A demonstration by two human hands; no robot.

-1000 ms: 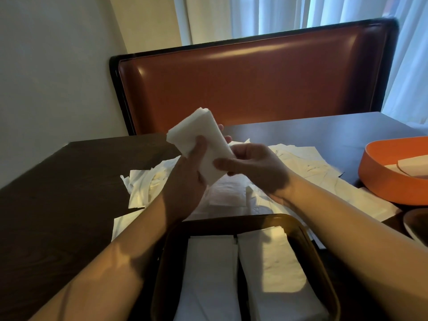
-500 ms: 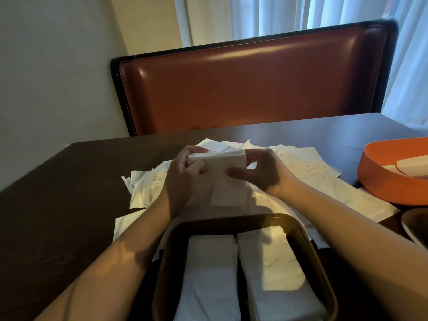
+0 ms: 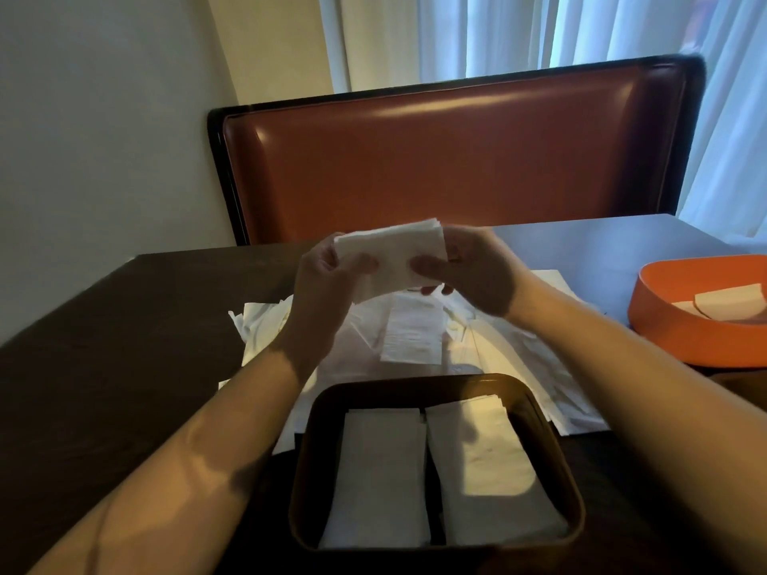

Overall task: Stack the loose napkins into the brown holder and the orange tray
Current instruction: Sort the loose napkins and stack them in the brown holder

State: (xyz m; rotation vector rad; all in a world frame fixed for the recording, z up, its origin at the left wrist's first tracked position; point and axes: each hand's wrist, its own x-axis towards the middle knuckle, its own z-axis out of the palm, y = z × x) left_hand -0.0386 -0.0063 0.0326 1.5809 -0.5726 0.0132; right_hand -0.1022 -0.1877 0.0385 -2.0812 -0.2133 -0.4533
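Napkins in a small folded bundle (image 3: 390,259) are held up in the air between both hands, above the loose napkins (image 3: 415,334) spread over the dark table (image 3: 124,334), in the only view, from the head camera. Both forearms reach forward from the bottom corners and converge toward the middle. On one end of the bundle, the left hand (image 3: 321,284) has its thumb laid across the near face and its fingers curled behind, so it grips that end. From the opposite end the right hand (image 3: 477,271) pinches the bundle, thumb on the near face and fingers wrapped round the far edge; a couple of fingertips show beneath the lower edge. Held roughly level and broadside to the camera, the bundle is clear of the table. Directly below the wrists, near the bottom of the frame, sits the brown holder (image 3: 552,441), with two neat stacks of napkins lying side by side in it. At the right edge stands the orange tray (image 3: 664,325), well apart from the hands, with a few napkins inside. Beyond the table rises a brown padded seat back (image 3: 456,159), with pale curtains (image 3: 539,31) behind it
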